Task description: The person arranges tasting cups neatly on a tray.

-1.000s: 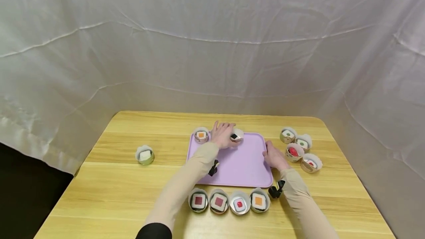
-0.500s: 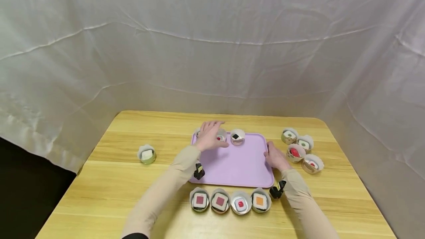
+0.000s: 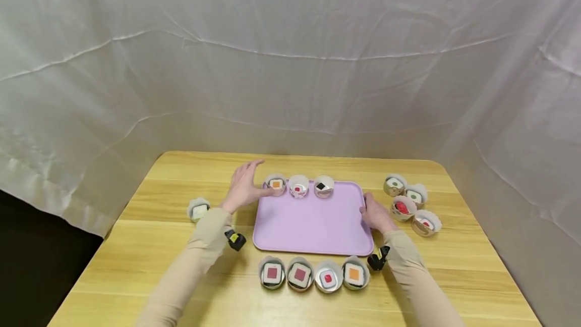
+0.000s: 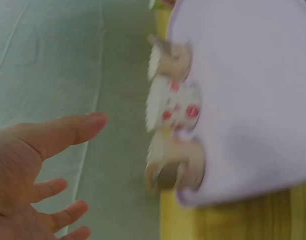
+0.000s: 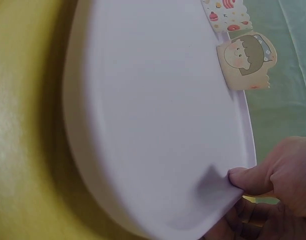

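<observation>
A lilac tray (image 3: 313, 221) lies on the table. Along its far edge stand three paper cups with sushi-like pieces: one orange-centred (image 3: 275, 184), one red-centred (image 3: 298, 186) and one black-topped (image 3: 324, 186). My left hand (image 3: 242, 188) hovers off the tray's far left corner, fingers spread and holding nothing; its thumb reaches toward the orange-centred cup in the head view. In the left wrist view the hand (image 4: 38, 175) is apart from the cups. My right hand (image 5: 278, 185) grips the tray's right edge, thumb on the rim and fingers underneath.
Several cups, including a maroon-centred one (image 3: 299, 274), line up before the tray's near edge. More cups cluster right of the tray, one with a red piece (image 3: 402, 208). A green cup (image 3: 198, 210) stands at left. A pale curtain (image 3: 290, 64) hangs behind the table.
My left hand has let go of the black-topped cup, which stays on the tray, and has moved left past the other two cups. The right hand keeps its grip on the tray.
</observation>
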Available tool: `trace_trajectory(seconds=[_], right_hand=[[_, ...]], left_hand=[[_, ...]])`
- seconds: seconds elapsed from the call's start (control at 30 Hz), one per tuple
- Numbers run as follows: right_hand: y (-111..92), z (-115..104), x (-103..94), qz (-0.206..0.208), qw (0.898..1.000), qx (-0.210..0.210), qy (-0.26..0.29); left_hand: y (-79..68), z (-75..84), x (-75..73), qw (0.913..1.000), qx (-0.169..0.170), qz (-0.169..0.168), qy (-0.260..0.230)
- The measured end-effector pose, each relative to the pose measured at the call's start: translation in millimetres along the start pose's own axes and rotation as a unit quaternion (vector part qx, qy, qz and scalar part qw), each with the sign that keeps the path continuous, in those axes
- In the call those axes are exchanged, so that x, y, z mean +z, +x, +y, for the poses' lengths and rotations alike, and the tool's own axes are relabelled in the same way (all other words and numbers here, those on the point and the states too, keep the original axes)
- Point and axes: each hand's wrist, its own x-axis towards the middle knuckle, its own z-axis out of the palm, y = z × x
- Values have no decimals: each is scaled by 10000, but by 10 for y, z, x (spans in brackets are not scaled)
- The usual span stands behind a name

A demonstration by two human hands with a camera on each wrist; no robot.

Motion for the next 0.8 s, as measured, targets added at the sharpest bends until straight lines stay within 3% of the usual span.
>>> trace_trajectory(seconds=[0.23, 0.47, 0.8], right_hand=[[14, -9, 21, 63, 10000, 7, 31], [7, 2, 20, 14, 10000, -1, -18], [21, 1, 25, 9, 10000, -31, 3]], left_hand=[[-149, -345, -377, 9975, -495, -404, 317], [-269, -573, -607, 9887, -1010, -893, 649], [-458, -744, -787, 9730, -922, -1888, 950]])
